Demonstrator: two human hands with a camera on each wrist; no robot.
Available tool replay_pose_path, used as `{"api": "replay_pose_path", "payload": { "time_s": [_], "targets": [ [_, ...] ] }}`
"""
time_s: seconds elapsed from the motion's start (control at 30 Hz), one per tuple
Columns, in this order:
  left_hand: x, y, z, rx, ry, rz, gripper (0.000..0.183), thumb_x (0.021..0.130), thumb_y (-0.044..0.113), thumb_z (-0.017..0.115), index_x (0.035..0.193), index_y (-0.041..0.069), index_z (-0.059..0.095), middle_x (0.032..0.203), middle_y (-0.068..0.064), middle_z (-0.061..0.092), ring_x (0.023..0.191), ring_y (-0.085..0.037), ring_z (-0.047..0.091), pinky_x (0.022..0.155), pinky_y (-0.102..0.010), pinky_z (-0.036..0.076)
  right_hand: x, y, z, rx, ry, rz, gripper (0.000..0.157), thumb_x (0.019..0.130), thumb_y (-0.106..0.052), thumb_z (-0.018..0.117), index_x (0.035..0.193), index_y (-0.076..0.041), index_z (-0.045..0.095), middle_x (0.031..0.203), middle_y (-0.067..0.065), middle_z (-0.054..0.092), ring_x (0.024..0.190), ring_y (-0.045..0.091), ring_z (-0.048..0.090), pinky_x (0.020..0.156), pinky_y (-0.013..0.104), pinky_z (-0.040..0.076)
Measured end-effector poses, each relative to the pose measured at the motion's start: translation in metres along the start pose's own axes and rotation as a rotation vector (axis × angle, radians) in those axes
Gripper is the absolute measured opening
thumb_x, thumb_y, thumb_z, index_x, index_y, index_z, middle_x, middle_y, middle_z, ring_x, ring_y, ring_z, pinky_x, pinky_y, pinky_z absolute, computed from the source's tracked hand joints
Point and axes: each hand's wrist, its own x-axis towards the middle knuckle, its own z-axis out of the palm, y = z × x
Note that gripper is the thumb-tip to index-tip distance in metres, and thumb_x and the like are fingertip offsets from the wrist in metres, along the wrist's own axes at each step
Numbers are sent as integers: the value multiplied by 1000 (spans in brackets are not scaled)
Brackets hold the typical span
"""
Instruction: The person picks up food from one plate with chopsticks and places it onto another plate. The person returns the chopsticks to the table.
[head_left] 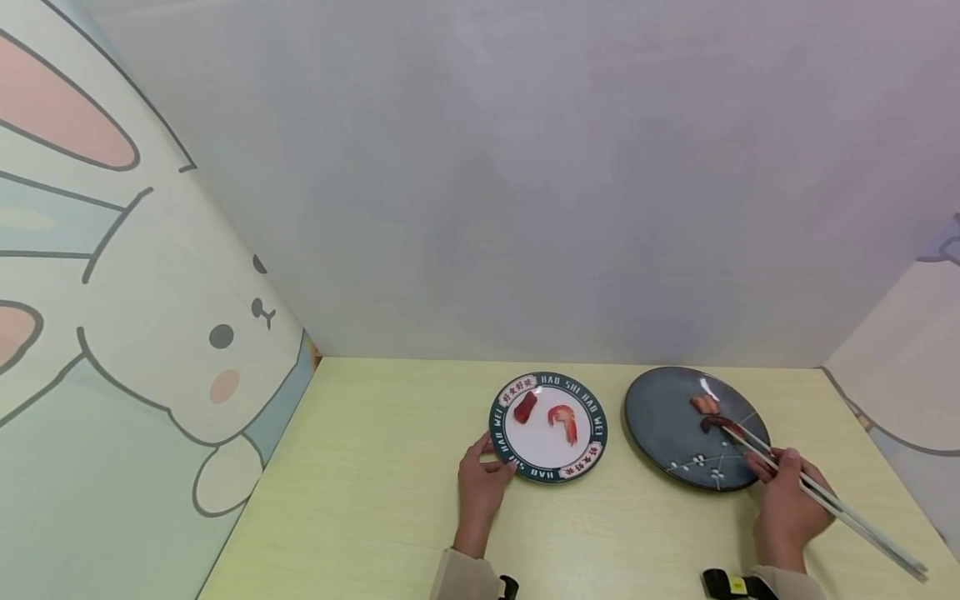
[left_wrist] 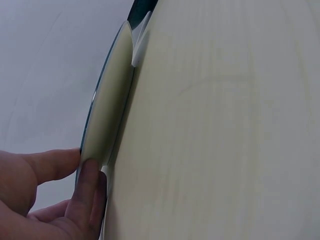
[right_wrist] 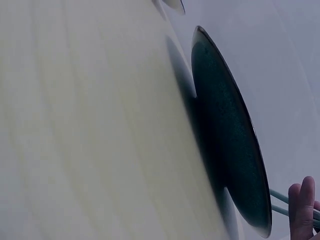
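My left hand (head_left: 480, 492) pinches the near-left rim of a white plate with a green lettered rim (head_left: 497, 425); the left wrist view shows thumb and fingers around its edge. On that plate lie a shrimp (head_left: 564, 422) and a dark red food piece (head_left: 526, 407). My right hand (head_left: 791, 504) grips a pair of pale chopsticks (head_left: 862, 525). Their tips meet a curved, dark reddish food piece (head_left: 722, 423) over the dark blue-grey plate (head_left: 660, 417); whether they clasp it I cannot tell. Just behind it sits a pinkish-brown food piece (head_left: 705, 405).
Both plates stand side by side on a pale wooden table (head_left: 360, 475), near its back edge. A grey wall (head_left: 525, 208) rises behind. To the left is a panel with a cartoon rabbit (head_left: 172, 350); another printed panel (head_left: 900, 367) stands at the right.
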Motion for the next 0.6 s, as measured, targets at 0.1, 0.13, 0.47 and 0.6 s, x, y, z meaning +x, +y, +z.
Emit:
{"api": "replay_pose_path", "payload": {
  "time_s": [0.1,0.13,0.47,0.6],
  "targets": [
    [0,0,-1,0,-2,2,66,86,-4,81,147,-3,57,120,-16,64,88,-18,65,69,-28,58,-2,-1,0,0,8,8,19,105,-10,63,90,-9,75,76,-3,74,60,5,74,60,18,57],
    [0,0,-1,-2,-3,6,66,86,-4,81,147,-3,57,120,-15,64,88,-18,65,69,-29,58,-2,-2,1,4,11,8,19,105,-10,63,90,-8,75,76,-3,74,60,6,74,60,18,57],
    [0,2,-1,10,-3,-4,66,86,-3,81,147,-3,57,121,-15,64,89,-18,66,70,-29,58,-6,-4,1,62,8,-10,18,104,-8,64,91,-2,76,74,1,76,61,9,75,60,20,58],
    [0,2,-1,8,-2,3,66,86,-3,82,147,-4,57,120,-15,64,89,-18,66,70,-31,59,-9,-6,2,51,-4,2,18,104,-10,65,91,-5,76,75,1,75,61,9,75,60,20,58]
  ]
}}
